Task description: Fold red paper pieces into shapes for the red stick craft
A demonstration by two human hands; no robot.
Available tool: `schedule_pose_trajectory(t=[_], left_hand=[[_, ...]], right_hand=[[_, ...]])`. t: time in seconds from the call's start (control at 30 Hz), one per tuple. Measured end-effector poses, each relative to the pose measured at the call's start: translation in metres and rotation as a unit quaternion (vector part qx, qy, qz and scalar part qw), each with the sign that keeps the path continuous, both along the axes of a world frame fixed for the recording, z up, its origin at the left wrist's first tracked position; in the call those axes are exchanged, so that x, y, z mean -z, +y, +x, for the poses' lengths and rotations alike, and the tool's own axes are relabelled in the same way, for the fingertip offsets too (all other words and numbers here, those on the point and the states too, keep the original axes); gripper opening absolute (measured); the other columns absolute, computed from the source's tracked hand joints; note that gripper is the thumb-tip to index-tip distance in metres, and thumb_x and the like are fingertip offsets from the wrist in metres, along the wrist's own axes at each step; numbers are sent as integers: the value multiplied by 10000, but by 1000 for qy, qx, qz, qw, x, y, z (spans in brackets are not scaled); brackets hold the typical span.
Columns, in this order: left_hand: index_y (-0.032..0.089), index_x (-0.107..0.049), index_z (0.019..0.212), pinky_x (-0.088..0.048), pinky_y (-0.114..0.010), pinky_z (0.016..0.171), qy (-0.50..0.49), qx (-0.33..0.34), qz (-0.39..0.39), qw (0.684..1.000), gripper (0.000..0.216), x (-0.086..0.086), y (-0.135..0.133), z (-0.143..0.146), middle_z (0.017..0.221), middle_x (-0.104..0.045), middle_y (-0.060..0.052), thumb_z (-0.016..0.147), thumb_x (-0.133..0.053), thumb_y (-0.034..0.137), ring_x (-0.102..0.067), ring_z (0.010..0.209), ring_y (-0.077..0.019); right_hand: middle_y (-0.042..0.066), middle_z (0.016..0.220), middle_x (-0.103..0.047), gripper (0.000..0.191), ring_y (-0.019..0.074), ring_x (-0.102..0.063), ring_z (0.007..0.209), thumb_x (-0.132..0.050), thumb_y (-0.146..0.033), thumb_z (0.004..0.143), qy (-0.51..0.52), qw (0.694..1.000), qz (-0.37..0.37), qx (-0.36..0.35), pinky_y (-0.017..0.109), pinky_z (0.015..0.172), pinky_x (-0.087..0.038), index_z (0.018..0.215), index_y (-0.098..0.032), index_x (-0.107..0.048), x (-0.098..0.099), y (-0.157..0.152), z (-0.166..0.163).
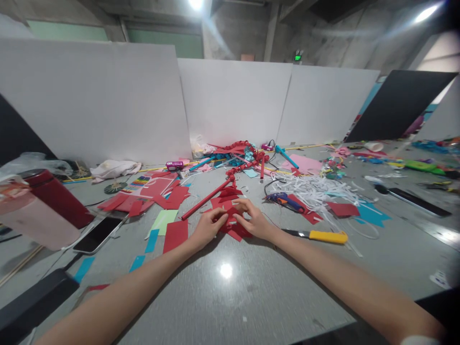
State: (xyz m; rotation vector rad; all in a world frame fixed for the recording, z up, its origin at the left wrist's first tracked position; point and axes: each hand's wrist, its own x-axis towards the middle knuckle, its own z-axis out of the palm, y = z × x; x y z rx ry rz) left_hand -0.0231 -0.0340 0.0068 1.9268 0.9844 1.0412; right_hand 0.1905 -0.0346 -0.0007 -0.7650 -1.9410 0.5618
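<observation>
A glossy black smartphone (98, 235) lies left. The left hand (207, 229) and right hand (256, 221), fingertips pinched, grip a folded, jagged red paper cutout (233, 229) mid-table; a yellow-handled utility knife (325, 236) lies right. Smooth grey tabletop (230, 297), matte white partition boards (233, 100) behind.

Grey glossy table (230, 306) filled the lower frame, with a lamp reflection (226, 270) on it. White partition boards (93, 100) stood side by side along its far edge. A black board (398, 103) leaned at right, and a dark panel (14, 136) sat at the left edge. Behind them was a bare concrete wall (233, 36) with beams. Pale green panels (64, 31) showed upper left; unclear if windows. One bright ceiling light (196, 4) was top centre, a second light (426, 13) upper right. A small green lit sign (297, 56) hung on the wall.
</observation>
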Motion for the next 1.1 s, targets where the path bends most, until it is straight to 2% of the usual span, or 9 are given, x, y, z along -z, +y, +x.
schedule_pose_trajectory(t=[0.07,0.23,0.37,0.73,1.1], left_hand=[[175,-685,999,-472,-265,708,-13,12,-10,1000,314,0,-1,0,898,-703,-41,955,-554,457,-619,776,-177],[171,-637,835,-426,-246,598,-26,2,-34,999,332,0,0,0,683,-618,7,962,-541,462,-525,592,-133],[170,-625,840,-394,-235,559,-44,3,-48,998,336,1,0,0,632,-568,32,960,-550,474,-471,537,-113],[157,-678,876,-377,-231,555,-33,17,-36,999,318,2,0,-1,609,-554,31,957,-576,447,-466,538,-113],[163,-732,936,-440,-260,715,3,17,27,999,290,0,-1,-1,826,-704,-28,970,-561,395,-597,747,-161]], right_hand=[[71,1067,-663,396,201,-672,965,-597,-283,986,-6,1000,-1,-14,377,882,-564,1360,-254,-470,0,-2,0],[118,1308,-602,366,223,-624,1206,-531,-313,1031,-15,996,-39,-82,415,1046,-503,1382,-259,-444,-6,-7,2],[122,1336,-587,322,231,-589,1270,-465,-335,1060,6,994,-62,-91,443,1087,-469,1370,-250,-442,-5,-4,3],[91,1154,-650,266,217,-638,1055,-462,-370,1061,-36,994,-59,-79,376,934,-502,1277,-224,-515,-10,-4,1],[46,957,-653,245,196,-599,870,-501,-423,1037,-90,994,-47,-28,315,808,-455,1055,-199,-597,-6,2,2]])
